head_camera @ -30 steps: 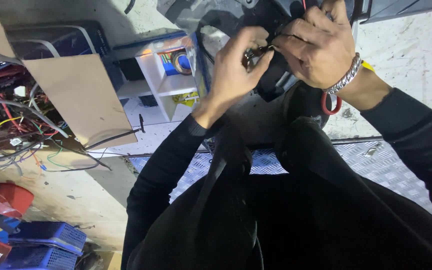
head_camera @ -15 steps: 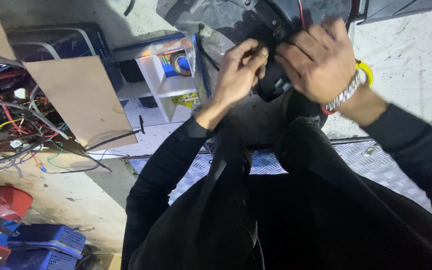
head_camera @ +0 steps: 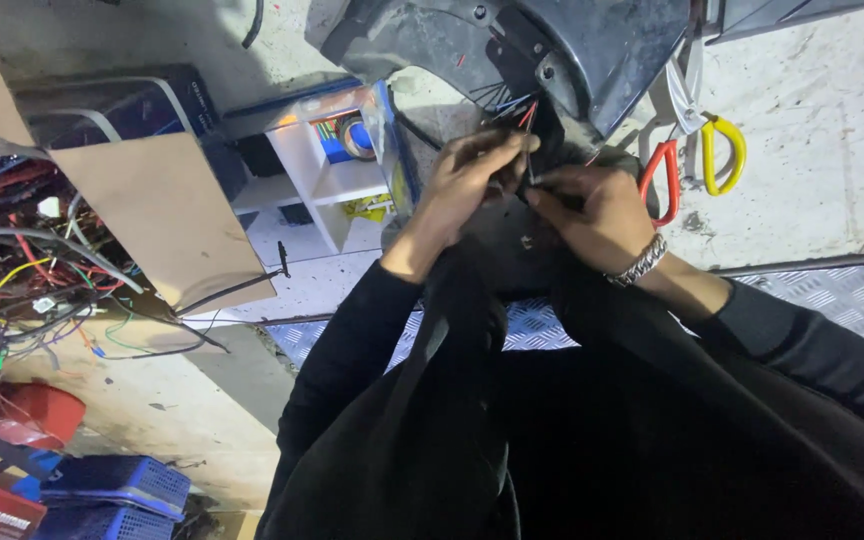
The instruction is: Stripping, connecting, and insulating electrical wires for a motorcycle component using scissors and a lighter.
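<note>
A bundle of thin wires [head_camera: 524, 118], red, blue and dark, comes out from under a black plastic vehicle panel [head_camera: 562, 50]. My left hand [head_camera: 467, 180] pinches the wires from the left, fingers closed around them. My right hand [head_camera: 592, 210], with a metal chain bracelet on its wrist, grips the same wires just below, fingertips meeting those of the left hand. Both arms wear black sleeves. The wire ends between my fingers are partly hidden.
Red-handled pliers [head_camera: 664, 175] and a yellow-handled tool [head_camera: 720, 150] hang at the right. A white shelf unit [head_camera: 322, 180] with a tape roll stands at the left, beside a cardboard sheet [head_camera: 162, 215], tangled wires [head_camera: 22, 270] and blue crates [head_camera: 117, 485]. Checker plate [head_camera: 832, 290] lies underneath.
The view has shifted so the hands sit lower in frame. The wires and the hanging tools now show clearly; both hands stay closed on the wires.
</note>
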